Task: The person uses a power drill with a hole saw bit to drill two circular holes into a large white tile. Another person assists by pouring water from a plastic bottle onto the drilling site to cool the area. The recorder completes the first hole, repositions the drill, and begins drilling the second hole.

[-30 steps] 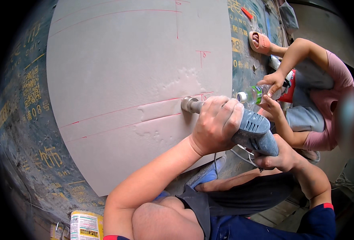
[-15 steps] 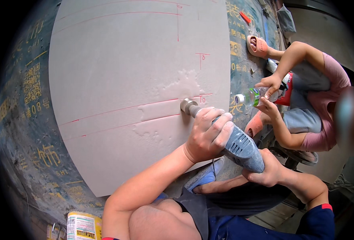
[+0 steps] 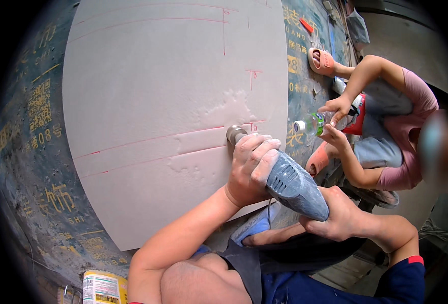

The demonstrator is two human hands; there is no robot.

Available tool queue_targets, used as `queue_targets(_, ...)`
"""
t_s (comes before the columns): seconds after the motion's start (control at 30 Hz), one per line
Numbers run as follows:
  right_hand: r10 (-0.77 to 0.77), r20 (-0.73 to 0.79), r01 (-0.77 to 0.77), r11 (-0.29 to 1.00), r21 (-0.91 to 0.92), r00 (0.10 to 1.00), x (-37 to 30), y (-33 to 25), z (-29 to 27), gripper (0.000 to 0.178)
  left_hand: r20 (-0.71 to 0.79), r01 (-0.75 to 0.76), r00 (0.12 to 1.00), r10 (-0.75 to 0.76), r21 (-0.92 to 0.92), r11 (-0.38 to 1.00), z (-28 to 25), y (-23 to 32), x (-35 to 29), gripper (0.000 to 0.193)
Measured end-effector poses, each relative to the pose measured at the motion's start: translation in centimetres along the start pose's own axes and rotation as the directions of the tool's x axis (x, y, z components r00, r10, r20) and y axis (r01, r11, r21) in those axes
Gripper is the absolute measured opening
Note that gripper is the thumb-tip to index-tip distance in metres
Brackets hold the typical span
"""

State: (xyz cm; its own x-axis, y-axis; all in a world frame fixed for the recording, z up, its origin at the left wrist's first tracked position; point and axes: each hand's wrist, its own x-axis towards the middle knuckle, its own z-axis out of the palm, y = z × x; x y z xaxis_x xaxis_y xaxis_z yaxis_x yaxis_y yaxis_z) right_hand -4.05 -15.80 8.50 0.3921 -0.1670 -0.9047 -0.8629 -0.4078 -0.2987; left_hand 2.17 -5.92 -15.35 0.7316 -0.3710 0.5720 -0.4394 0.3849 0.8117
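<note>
A dusty blue-grey electric drill (image 3: pixel 297 183) slants across the lower edge of a large pale grey tile (image 3: pixel 143 86). My left hand (image 3: pixel 253 167) wraps round its front, just behind the round metal hole-saw bit (image 3: pixel 235 135). The rear end of the drill is in the grip of my right hand (image 3: pixel 339 215). The bit stands between two red marker lines, against the tile; its cutting rim is hidden. A wet patch (image 3: pixel 201 142) spreads around and left of it.
At the right a squatting person in a pink top holds a clear plastic bottle (image 3: pixel 312 124) with both hands. Printed dark floor covering (image 3: pixel 36 167) surrounds the tile. A yellow-and-white container (image 3: pixel 102 289) stands at lower left; an orange-red strip (image 3: pixel 306 25) lies at the far right.
The tile and the other person appear slightly further left in view. The drill and both my hands have shifted a little left; the bit remains at about the same spot on the tile.
</note>
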Motion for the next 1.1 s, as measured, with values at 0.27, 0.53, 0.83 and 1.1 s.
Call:
queue_targets(0.27, 0.12, 0.034, -0.122, 0.989, 0.085, 0.992, 0.8, -3.1, -2.2, 0.033, -0.029, 0.045, 0.999, -0.045, -0.017, 0.999, 0.0, -0.7, 1.3, 0.073)
queue_targets(0.53, 0.143, 0.092, -0.159, 0.967, 0.2, 0.985, 1.4, -2.0, -5.2, 0.039, 0.04, 0.056, 0.998, -0.057, 0.025, 0.998, 0.4, -0.9, 3.9, 0.093)
queue_targets(0.83, 0.188, -0.053, -0.142, 0.874, 0.465, 0.981, 1.5, 0.4, -5.2, 0.105, 0.096, 0.03, 0.995, -0.036, 0.061, 0.998, 1.5, -1.3, 4.7, 0.092)
queue_targets(1.1, 0.158, 0.057, -0.164, 0.829, 0.535, 0.986, 1.1, 3.0, -5.6, 0.117, 0.097, 0.016, 0.995, -0.021, 0.052, 0.998, 3.1, -1.6, 3.8, 0.078)
